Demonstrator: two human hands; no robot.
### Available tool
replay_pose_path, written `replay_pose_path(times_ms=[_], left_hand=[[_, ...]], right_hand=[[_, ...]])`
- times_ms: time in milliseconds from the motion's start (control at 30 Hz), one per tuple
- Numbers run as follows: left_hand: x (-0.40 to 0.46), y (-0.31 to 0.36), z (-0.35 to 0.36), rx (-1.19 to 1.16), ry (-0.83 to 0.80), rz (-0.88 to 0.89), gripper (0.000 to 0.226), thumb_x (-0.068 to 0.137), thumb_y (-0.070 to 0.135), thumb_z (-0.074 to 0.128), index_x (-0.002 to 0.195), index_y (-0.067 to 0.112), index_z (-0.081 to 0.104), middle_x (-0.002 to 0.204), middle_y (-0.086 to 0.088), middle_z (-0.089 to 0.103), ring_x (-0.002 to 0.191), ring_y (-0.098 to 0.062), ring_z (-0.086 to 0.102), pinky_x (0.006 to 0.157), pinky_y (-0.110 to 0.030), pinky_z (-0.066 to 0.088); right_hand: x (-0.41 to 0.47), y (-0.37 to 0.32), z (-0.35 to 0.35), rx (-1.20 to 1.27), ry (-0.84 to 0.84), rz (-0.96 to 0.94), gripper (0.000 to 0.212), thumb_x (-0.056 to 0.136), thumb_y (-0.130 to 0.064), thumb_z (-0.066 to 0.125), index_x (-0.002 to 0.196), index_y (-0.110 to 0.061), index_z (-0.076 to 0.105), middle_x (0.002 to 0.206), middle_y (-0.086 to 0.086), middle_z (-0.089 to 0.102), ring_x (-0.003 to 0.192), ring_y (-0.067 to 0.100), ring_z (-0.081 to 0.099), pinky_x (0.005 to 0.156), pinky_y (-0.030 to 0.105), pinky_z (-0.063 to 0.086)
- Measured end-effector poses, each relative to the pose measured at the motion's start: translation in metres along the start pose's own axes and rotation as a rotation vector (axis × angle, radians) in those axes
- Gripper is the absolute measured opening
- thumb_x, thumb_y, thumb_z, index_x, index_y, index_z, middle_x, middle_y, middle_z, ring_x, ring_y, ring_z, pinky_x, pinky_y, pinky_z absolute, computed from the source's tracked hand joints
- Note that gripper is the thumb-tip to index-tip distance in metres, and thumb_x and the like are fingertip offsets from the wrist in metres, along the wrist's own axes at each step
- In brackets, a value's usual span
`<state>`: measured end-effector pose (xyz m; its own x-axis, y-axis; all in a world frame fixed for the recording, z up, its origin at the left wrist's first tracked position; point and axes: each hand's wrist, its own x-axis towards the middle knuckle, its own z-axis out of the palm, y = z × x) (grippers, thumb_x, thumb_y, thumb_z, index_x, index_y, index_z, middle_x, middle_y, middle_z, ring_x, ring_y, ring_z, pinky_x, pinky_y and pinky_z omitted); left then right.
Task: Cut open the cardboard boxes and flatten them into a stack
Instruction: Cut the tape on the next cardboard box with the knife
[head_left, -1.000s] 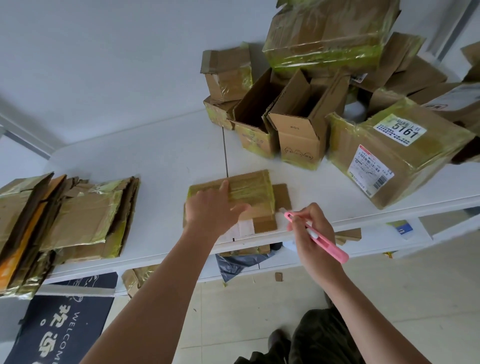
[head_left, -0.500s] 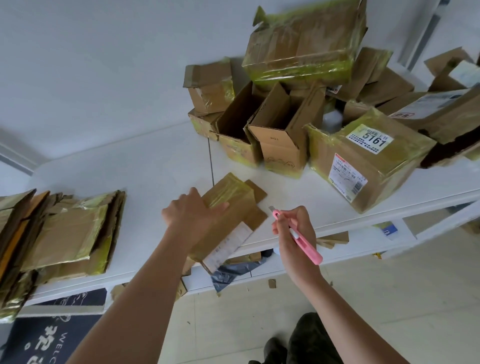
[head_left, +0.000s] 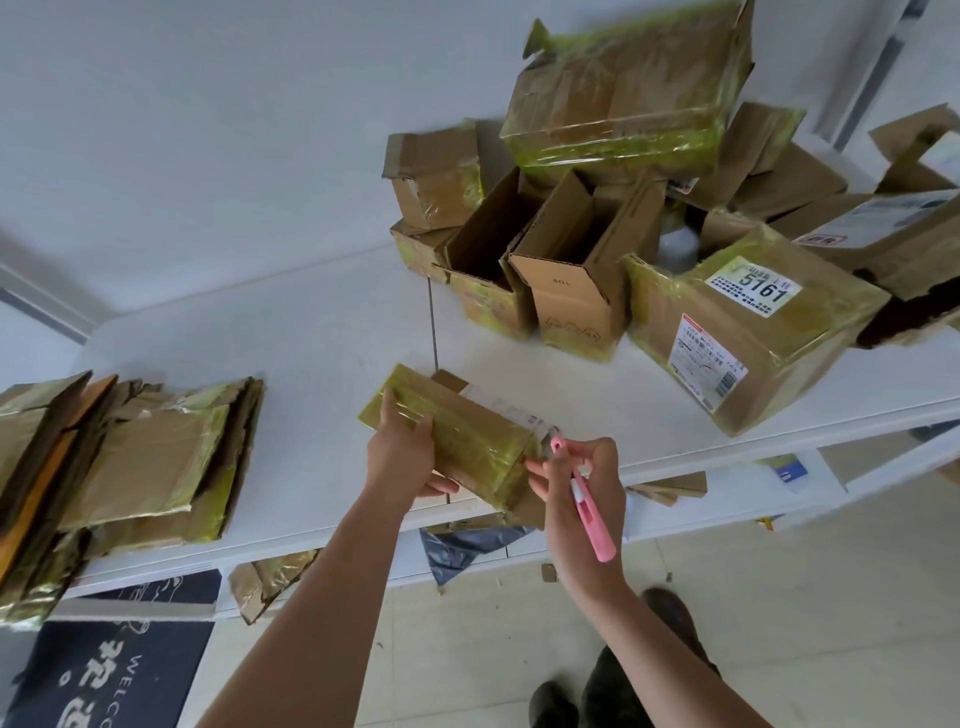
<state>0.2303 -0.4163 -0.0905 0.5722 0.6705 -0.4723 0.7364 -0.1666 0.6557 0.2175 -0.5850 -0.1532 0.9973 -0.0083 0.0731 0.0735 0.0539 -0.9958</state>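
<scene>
A small cardboard box (head_left: 467, 436) wrapped in yellowish tape lies tilted at the front edge of the white table (head_left: 311, 338). My left hand (head_left: 402, 452) grips its left end, thumb on top. My right hand (head_left: 587, 488) holds a pink utility knife (head_left: 584, 499), with the knife's tip at the box's right end. A stack of flattened boxes (head_left: 119, 457) lies on the table's left side. Several uncut boxes (head_left: 623, 218) are piled at the back right; two of them stand open.
A large taped box with a "5161" label (head_left: 748, 332) sits right of my hands. Cardboard scraps (head_left: 270, 577) and a dark plastic bag (head_left: 462, 545) lie on the shelf under the table. A welcome mat (head_left: 109, 670) lies on the tiled floor at lower left.
My left hand has lifted and turned the small box, which lay flat under my palm, so it is now tilted. My right hand has brought the knife up to the box's right end.
</scene>
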Motion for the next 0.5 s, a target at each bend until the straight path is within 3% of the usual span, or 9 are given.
replay_pose_path(times_ms=[100, 133, 200, 267, 300, 367, 433, 500], left_hand=[[0.000, -0.004, 0.004, 0.096, 0.010, 0.017, 0.069, 0.103, 0.029, 0.046, 0.158, 0.030, 0.003, 0.126, -0.012, 0.056, 0.049, -0.023, 0.069, 0.046, -0.029, 0.055], [-0.001, -0.005, 0.006, 0.173, 0.025, 0.031, 0.072, 0.101, 0.035, 0.049, 0.157, 0.026, 0.005, 0.124, -0.009, 0.057, 0.057, -0.026, 0.072, 0.059, -0.034, 0.059], [0.001, -0.006, 0.009, 0.422, 0.109, 0.057, 0.077, 0.094, 0.054, 0.053, 0.151, 0.015, 0.020, 0.130, -0.007, 0.051, 0.093, -0.035, 0.070, 0.089, -0.046, 0.054], [0.003, -0.008, 0.010, 0.761, 0.220, 0.158, 0.076, 0.093, 0.064, 0.043, 0.149, 0.017, 0.025, 0.146, -0.015, 0.029, 0.129, -0.042, 0.044, 0.110, -0.053, 0.036], [0.004, -0.008, 0.010, 0.902, 0.234, 0.268, 0.073, 0.096, 0.065, 0.034, 0.154, 0.023, 0.016, 0.155, -0.016, 0.015, 0.142, -0.043, 0.025, 0.119, -0.055, 0.019], [0.009, -0.010, 0.008, 1.028, 0.137, 0.544, 0.067, 0.098, 0.061, 0.017, 0.156, 0.037, -0.006, 0.164, -0.009, -0.010, 0.151, -0.035, -0.009, 0.120, -0.053, -0.009], [0.015, -0.010, 0.005, 0.989, -0.004, 0.644, 0.075, 0.088, 0.071, 0.009, 0.155, 0.041, -0.010, 0.165, -0.003, -0.013, 0.151, -0.027, -0.015, 0.121, -0.052, -0.010], [0.019, -0.003, 0.004, 0.980, -0.074, 0.616, 0.093, 0.074, 0.084, 0.011, 0.154, 0.042, -0.008, 0.165, -0.003, -0.008, 0.152, -0.026, -0.009, 0.119, -0.052, -0.011]], right_hand=[[0.010, -0.005, 0.001, -0.001, 0.011, -0.018, 0.010, 0.102, -0.011, 0.047, 0.096, -0.019, 0.046, 0.091, -0.005, 0.068, 0.089, 0.011, 0.073, 0.067, 0.046, 0.062], [0.016, -0.006, 0.001, -0.003, 0.005, -0.021, 0.009, 0.103, -0.011, 0.047, 0.097, -0.018, 0.046, 0.092, -0.007, 0.069, 0.090, 0.010, 0.073, 0.066, 0.050, 0.061], [0.032, -0.006, 0.002, 0.022, -0.014, 0.009, 0.007, 0.103, -0.012, 0.047, 0.098, -0.016, 0.047, 0.095, -0.011, 0.070, 0.092, 0.012, 0.073, 0.069, 0.055, 0.059], [0.046, -0.003, 0.000, 0.054, -0.027, 0.047, 0.004, 0.103, -0.015, 0.048, 0.099, -0.014, 0.048, 0.099, -0.009, 0.070, 0.094, 0.015, 0.073, 0.074, 0.060, 0.057], [0.051, -0.002, -0.001, 0.064, -0.033, 0.066, 0.005, 0.103, -0.017, 0.049, 0.100, -0.013, 0.048, 0.102, -0.004, 0.070, 0.095, 0.016, 0.073, 0.076, 0.061, 0.056], [0.056, 0.000, -0.005, 0.077, -0.061, 0.099, 0.007, 0.103, -0.017, 0.049, 0.100, -0.010, 0.048, 0.107, 0.004, 0.068, 0.097, 0.016, 0.073, 0.080, 0.058, 0.057], [0.059, 0.001, -0.008, 0.079, -0.091, 0.117, 0.008, 0.103, -0.016, 0.049, 0.100, -0.009, 0.048, 0.108, 0.008, 0.068, 0.098, 0.015, 0.072, 0.083, 0.053, 0.058], [0.060, 0.000, -0.011, 0.060, -0.110, 0.124, 0.011, 0.103, -0.017, 0.051, 0.101, -0.006, 0.048, 0.105, 0.008, 0.069, 0.098, 0.013, 0.072, 0.083, 0.052, 0.058]])
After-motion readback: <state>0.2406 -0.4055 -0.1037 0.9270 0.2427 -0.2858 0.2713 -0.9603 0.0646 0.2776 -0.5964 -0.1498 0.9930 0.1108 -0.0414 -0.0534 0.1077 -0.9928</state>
